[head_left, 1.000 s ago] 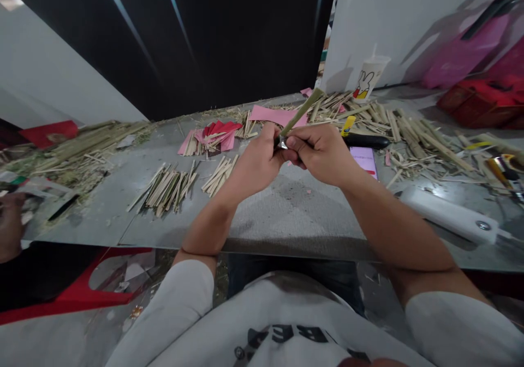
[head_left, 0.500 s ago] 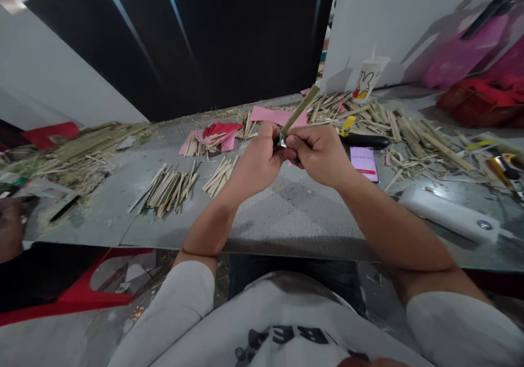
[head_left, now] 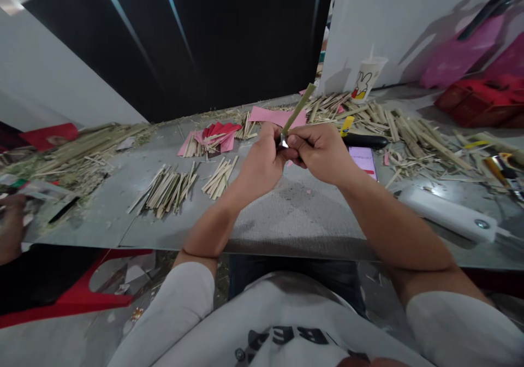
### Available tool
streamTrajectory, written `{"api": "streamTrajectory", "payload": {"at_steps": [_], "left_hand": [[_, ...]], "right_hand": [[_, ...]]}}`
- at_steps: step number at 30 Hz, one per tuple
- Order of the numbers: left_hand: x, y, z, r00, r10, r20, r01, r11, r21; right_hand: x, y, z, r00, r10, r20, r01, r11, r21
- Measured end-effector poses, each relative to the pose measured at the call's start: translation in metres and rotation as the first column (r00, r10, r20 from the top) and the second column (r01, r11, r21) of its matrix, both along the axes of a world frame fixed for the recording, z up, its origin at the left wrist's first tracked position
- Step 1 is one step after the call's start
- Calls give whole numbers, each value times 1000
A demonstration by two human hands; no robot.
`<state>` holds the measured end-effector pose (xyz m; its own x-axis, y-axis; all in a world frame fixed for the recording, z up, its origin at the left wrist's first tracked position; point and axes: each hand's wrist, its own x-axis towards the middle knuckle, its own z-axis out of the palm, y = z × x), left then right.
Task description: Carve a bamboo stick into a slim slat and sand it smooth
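My left hand (head_left: 264,157) and my right hand (head_left: 321,151) meet above the grey table. A green-tan strip (head_left: 300,107) sticks up and to the right from between them. At its lower end a small shiny metal piece (head_left: 283,141) shows against my left fingers, which are closed on it; its shape is mostly hidden. My right fingers and thumb pinch the strip's lower end. Behind my hands lies a pink paper (head_left: 278,116). Bundles of thin sticks (head_left: 167,191) and shorter sticks (head_left: 220,178) rest left of my left forearm.
Red and pink papers (head_left: 216,136) lie at centre left. On the right are a phone (head_left: 362,159), a black-handled tool (head_left: 365,140), wood strips (head_left: 413,132), a cup (head_left: 367,80) and a white device (head_left: 446,213). Another person's hand (head_left: 12,228) is at the far left.
The strip between my hands has shifted slightly left and down at its tip. My right hand covers a bit more of the phone. The other person's hand at the far left has moved up.
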<state>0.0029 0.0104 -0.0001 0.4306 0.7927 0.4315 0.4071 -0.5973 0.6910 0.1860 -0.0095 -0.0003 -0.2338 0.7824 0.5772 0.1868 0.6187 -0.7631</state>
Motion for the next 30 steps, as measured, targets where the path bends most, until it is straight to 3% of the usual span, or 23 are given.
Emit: {"api": "streamTrajectory", "payload": {"at_steps": [2,7,12,18,23,25,30], "left_hand": [[-1,1,-1,1000,22,-13,-22,1000,21],[0,-3,-7,999,14,-35,-13,998,54],[8,-10,-13,995,62,-75,-57,996,65],[8,-10,-8,980,171,-104,-157,979,130],[6,-9,-11,992,83,-100,-73,993,97],[7,-10,-14,995,61,-81,-54,995,87],[5,-9,-18,994,94,-58,-89,992,95]], "right_hand": [[-1,1,-1,1000,-18,1,18,1000,2],[6,5,1,994,98,51,-96,994,-46],[10,6,2,996,25,90,-13,992,-129],[3,0,5,997,-71,-2,70,987,-142],[11,4,7,990,130,51,-113,960,-256],[14,6,7,988,154,32,-137,942,-305],[6,8,2,999,38,-15,-41,950,-310]]}}
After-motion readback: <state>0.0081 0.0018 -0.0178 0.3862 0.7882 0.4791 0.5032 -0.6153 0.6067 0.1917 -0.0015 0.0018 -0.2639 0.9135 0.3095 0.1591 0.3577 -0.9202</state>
